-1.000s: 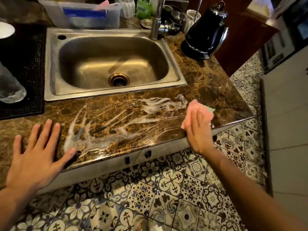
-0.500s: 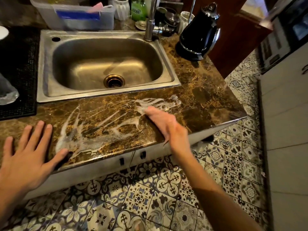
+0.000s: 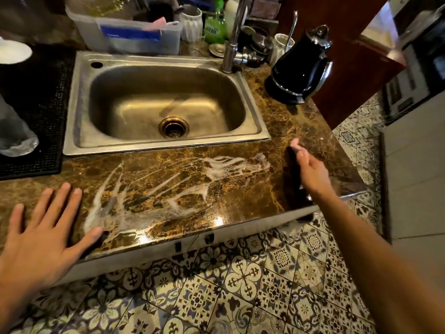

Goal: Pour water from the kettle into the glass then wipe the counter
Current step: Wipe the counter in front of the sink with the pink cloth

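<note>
Brown marble counter (image 3: 289, 131) carries white soapy streaks (image 3: 168, 189) in front of the sink. My right hand (image 3: 310, 169) is over the counter's right part, fingers stretched out on a pink cloth (image 3: 295, 143); only a bit of the cloth shows past the fingertips, and the hand is blurred. My left hand (image 3: 45, 235) lies flat, fingers spread, at the counter's front left edge. The black kettle (image 3: 301, 68) stands on its base at the back right. A clear glass (image 3: 14, 131) sits on a black mat (image 3: 43, 104) at the far left.
A steel sink (image 3: 79, 97) with a tap (image 3: 232, 44) fills the middle. Behind it stand a plastic tub (image 3: 134, 37), a green bottle (image 3: 214, 30) and white cups. The counter ends at the right over a patterned tile floor (image 3: 240, 285); a wooden door and white cabinets stand to the right.
My right hand with the pink cloth swept left across the streaks, then back to the right side of the counter. My left hand has stayed flat in place.
</note>
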`<act>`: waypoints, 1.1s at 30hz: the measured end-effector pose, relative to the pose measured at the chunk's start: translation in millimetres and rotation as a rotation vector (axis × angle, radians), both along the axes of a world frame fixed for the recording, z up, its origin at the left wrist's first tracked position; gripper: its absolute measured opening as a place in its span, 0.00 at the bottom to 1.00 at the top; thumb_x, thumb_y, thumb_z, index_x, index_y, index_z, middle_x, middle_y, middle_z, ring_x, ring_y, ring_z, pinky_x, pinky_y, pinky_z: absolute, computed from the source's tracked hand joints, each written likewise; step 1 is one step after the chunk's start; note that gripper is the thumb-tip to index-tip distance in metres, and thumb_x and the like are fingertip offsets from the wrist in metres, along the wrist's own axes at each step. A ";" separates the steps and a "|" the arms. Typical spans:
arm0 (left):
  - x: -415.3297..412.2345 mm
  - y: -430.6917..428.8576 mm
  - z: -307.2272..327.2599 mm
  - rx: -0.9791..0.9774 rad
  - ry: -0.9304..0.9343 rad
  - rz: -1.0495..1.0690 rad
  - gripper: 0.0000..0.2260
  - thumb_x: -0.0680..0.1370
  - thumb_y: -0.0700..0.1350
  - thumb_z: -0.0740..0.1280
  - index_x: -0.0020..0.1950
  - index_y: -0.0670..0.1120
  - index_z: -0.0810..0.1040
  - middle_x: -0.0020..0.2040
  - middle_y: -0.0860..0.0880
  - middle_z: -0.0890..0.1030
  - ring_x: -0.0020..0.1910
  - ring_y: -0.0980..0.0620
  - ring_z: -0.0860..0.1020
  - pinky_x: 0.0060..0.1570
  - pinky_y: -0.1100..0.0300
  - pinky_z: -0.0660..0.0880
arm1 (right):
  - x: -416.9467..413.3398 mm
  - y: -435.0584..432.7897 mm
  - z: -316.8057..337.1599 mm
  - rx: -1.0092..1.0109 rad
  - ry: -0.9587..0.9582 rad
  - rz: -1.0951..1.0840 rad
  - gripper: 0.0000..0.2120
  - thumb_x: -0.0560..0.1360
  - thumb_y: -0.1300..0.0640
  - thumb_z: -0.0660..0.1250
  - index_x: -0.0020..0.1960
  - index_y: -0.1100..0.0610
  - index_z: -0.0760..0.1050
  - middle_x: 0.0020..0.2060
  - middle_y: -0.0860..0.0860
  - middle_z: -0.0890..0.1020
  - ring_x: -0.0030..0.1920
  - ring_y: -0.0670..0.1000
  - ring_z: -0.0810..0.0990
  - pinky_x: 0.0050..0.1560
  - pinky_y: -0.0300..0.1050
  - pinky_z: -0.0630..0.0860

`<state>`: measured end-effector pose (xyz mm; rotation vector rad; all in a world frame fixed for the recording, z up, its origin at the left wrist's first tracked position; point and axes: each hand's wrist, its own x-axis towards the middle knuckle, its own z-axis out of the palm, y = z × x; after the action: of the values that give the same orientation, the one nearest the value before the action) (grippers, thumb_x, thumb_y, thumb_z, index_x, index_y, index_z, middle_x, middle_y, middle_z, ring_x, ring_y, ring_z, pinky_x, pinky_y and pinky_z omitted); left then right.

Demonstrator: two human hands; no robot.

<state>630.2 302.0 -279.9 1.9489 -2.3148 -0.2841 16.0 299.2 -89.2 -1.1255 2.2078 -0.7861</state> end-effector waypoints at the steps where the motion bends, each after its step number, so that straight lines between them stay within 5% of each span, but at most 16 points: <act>1: -5.4 2.8 8.3 -0.009 0.011 -0.013 0.44 0.74 0.74 0.56 0.86 0.57 0.51 0.87 0.53 0.48 0.86 0.47 0.48 0.79 0.31 0.53 | 6.3 -3.0 -9.0 -0.011 0.040 0.052 0.23 0.87 0.44 0.51 0.74 0.54 0.73 0.66 0.59 0.79 0.65 0.58 0.77 0.66 0.51 0.70; 4: -16.2 12.4 29.2 -0.055 -0.001 -0.033 0.43 0.76 0.74 0.54 0.86 0.56 0.49 0.87 0.53 0.47 0.86 0.47 0.47 0.78 0.30 0.57 | 38.4 -10.9 -29.6 -0.149 0.080 0.208 0.21 0.88 0.48 0.50 0.77 0.54 0.68 0.65 0.51 0.75 0.65 0.51 0.74 0.64 0.45 0.66; 7: -23.4 18.2 40.7 -0.109 0.003 -0.018 0.42 0.76 0.74 0.52 0.86 0.56 0.49 0.87 0.54 0.48 0.86 0.48 0.46 0.77 0.29 0.59 | 86.9 -13.1 -32.7 -0.113 0.015 0.299 0.18 0.88 0.47 0.49 0.62 0.54 0.74 0.49 0.47 0.80 0.50 0.49 0.78 0.51 0.38 0.75; 9: -25.1 19.1 45.3 -0.100 0.000 0.001 0.42 0.76 0.75 0.51 0.86 0.57 0.50 0.87 0.55 0.48 0.86 0.49 0.45 0.76 0.29 0.60 | 123.4 -11.1 -29.9 -0.133 -0.006 0.395 0.20 0.89 0.50 0.48 0.57 0.60 0.75 0.45 0.54 0.81 0.45 0.50 0.80 0.43 0.27 0.73; 12: -25.9 19.4 46.6 -0.084 -0.029 0.019 0.42 0.76 0.75 0.51 0.86 0.57 0.49 0.87 0.55 0.48 0.86 0.50 0.45 0.76 0.29 0.60 | 174.5 -1.4 -26.8 -0.138 -0.062 0.503 0.21 0.89 0.50 0.48 0.70 0.60 0.72 0.46 0.51 0.81 0.46 0.43 0.80 0.39 0.22 0.70; 14: -30.0 19.6 52.8 -0.067 -0.047 0.035 0.41 0.76 0.75 0.51 0.86 0.58 0.49 0.87 0.56 0.47 0.86 0.51 0.45 0.78 0.31 0.56 | 199.8 4.3 -25.0 -0.070 -0.143 0.491 0.24 0.88 0.44 0.48 0.76 0.52 0.70 0.54 0.49 0.82 0.52 0.46 0.81 0.48 0.30 0.72; 17: -38.6 24.7 68.1 -0.084 -0.099 0.030 0.40 0.78 0.74 0.50 0.86 0.59 0.49 0.87 0.57 0.47 0.85 0.52 0.46 0.81 0.44 0.40 | 217.7 7.9 -14.7 -0.070 -0.525 0.387 0.22 0.84 0.37 0.54 0.71 0.42 0.77 0.68 0.46 0.81 0.66 0.49 0.78 0.67 0.52 0.73; 20: -47.2 30.9 85.4 -0.113 -0.119 0.038 0.38 0.79 0.74 0.50 0.86 0.59 0.48 0.87 0.58 0.46 0.85 0.54 0.44 0.79 0.54 0.31 | 196.7 9.9 -3.6 -0.185 -1.087 0.157 0.20 0.84 0.52 0.58 0.70 0.58 0.78 0.69 0.57 0.81 0.70 0.56 0.78 0.70 0.52 0.75; 22: -50.6 32.2 92.3 -0.106 -0.098 0.040 0.38 0.79 0.74 0.49 0.85 0.60 0.48 0.86 0.59 0.44 0.85 0.55 0.44 0.78 0.54 0.31 | 163.0 12.4 2.9 -0.225 -1.233 -0.063 0.21 0.83 0.57 0.60 0.71 0.66 0.73 0.66 0.64 0.82 0.67 0.61 0.81 0.69 0.55 0.77; 26: -50.0 32.6 89.9 -0.114 -0.100 0.038 0.38 0.79 0.74 0.49 0.85 0.60 0.48 0.86 0.59 0.45 0.85 0.54 0.45 0.79 0.54 0.32 | 74.3 8.5 22.8 -0.342 -1.099 -0.261 0.23 0.78 0.53 0.67 0.68 0.64 0.77 0.66 0.64 0.82 0.65 0.62 0.81 0.65 0.57 0.79; 29: -42.2 28.6 77.9 -0.123 -0.116 0.036 0.39 0.78 0.74 0.51 0.86 0.59 0.50 0.87 0.57 0.48 0.85 0.53 0.46 0.79 0.53 0.33 | 6.1 9.7 33.9 -0.389 -0.805 -0.296 0.15 0.82 0.49 0.64 0.60 0.57 0.83 0.57 0.57 0.88 0.63 0.60 0.83 0.55 0.51 0.83; 33: -29.6 20.4 53.0 -0.128 -0.129 0.037 0.40 0.77 0.74 0.51 0.86 0.58 0.50 0.87 0.57 0.48 0.86 0.52 0.48 0.80 0.44 0.45 | -44.7 30.3 24.6 -0.289 -0.447 -0.224 0.17 0.83 0.45 0.60 0.55 0.47 0.87 0.56 0.52 0.87 0.66 0.59 0.80 0.71 0.62 0.72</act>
<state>600.7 322.5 -227.0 1.9990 -2.3067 -0.0061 -28.7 329.5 -64.7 -0.7357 1.8953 -1.3433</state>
